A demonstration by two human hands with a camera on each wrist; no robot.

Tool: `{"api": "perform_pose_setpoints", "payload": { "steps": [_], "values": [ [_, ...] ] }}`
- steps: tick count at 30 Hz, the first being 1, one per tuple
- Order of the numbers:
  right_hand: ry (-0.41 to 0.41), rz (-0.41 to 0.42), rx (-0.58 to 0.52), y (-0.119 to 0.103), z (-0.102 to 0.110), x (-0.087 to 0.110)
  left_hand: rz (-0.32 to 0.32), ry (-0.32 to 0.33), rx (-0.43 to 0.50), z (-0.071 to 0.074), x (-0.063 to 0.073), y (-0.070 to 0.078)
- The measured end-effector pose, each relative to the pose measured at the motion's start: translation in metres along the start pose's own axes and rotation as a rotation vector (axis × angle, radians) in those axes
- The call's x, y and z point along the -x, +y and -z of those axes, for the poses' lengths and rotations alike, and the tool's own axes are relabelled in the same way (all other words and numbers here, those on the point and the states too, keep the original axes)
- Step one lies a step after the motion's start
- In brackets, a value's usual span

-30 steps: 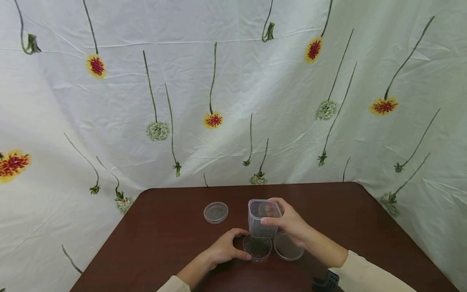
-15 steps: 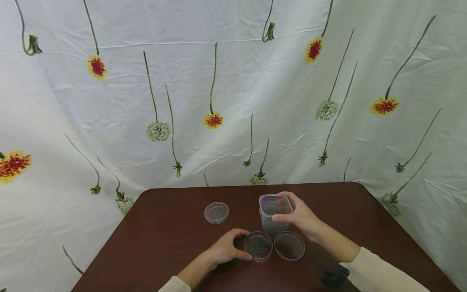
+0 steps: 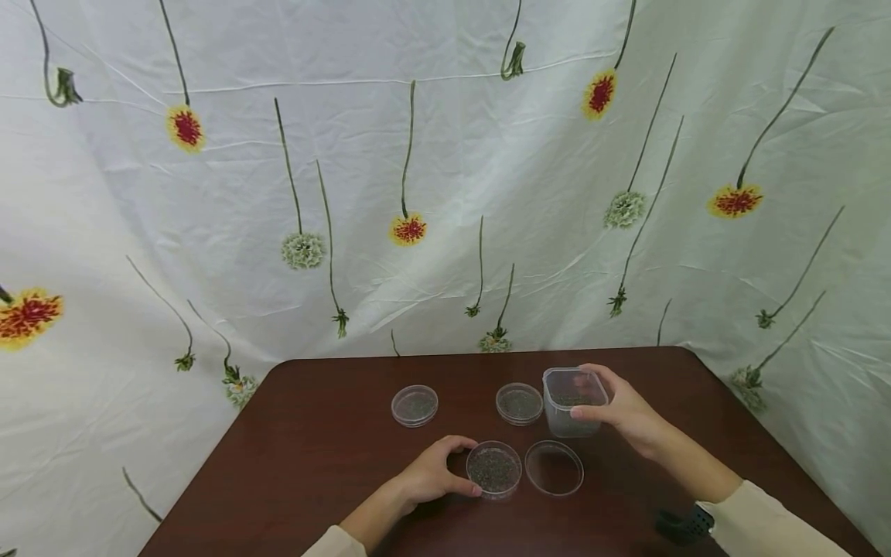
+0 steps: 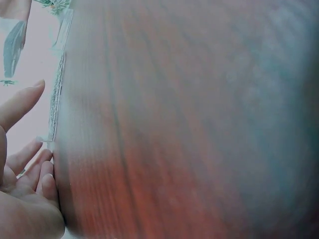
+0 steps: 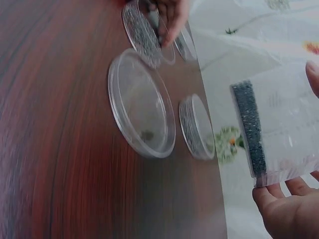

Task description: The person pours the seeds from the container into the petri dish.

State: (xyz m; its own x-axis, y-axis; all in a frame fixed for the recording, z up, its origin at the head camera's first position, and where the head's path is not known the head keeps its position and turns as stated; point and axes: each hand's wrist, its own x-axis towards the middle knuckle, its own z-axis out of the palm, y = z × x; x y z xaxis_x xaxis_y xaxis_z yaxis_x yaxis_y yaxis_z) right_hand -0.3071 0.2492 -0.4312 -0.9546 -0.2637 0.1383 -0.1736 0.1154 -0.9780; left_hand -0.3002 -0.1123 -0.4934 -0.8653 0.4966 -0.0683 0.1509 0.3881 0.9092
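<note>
My left hand holds the near edge of a round clear petri dish, thumb and index finger spread around its left side. Dark fine granules cover that dish's bottom. With my right hand I grip a clear square plastic container, thumb on the near side and fingers behind. A layer of dark granules lies at the container's bottom, and it is held up off the table in the right wrist view. Just right of the granule dish lies an open, clear round dish part with no granules showing.
Two covered petri dishes with granules stand farther back, one at the left and one close beside the container. The brown table ends at a white flowered cloth hanging behind it.
The right hand has carried the container from above the granule dish off to the right, uncovering the back petri dish that stood behind it. The left hand has stayed at its dish.
</note>
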Motion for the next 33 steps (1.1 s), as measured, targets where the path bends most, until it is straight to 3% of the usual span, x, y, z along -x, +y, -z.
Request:
{"api": "perform_pose_setpoints", "payload": {
  "steps": [20, 27, 33],
  "values": [
    [0.064, -0.063, 0.05, 0.032, 0.069, 0.026, -0.007, 0.006, -0.007, 0.0, 0.0, 0.0],
    [-0.007, -0.138, 0.079, 0.058, 0.088, 0.031, -0.005, 0.006, -0.015, 0.001, 0.001, 0.001],
    [-0.059, -0.153, 0.059, 0.069, 0.095, 0.029, 0.002, 0.012, -0.017, 0.0, 0.002, 0.001]
  ]
}}
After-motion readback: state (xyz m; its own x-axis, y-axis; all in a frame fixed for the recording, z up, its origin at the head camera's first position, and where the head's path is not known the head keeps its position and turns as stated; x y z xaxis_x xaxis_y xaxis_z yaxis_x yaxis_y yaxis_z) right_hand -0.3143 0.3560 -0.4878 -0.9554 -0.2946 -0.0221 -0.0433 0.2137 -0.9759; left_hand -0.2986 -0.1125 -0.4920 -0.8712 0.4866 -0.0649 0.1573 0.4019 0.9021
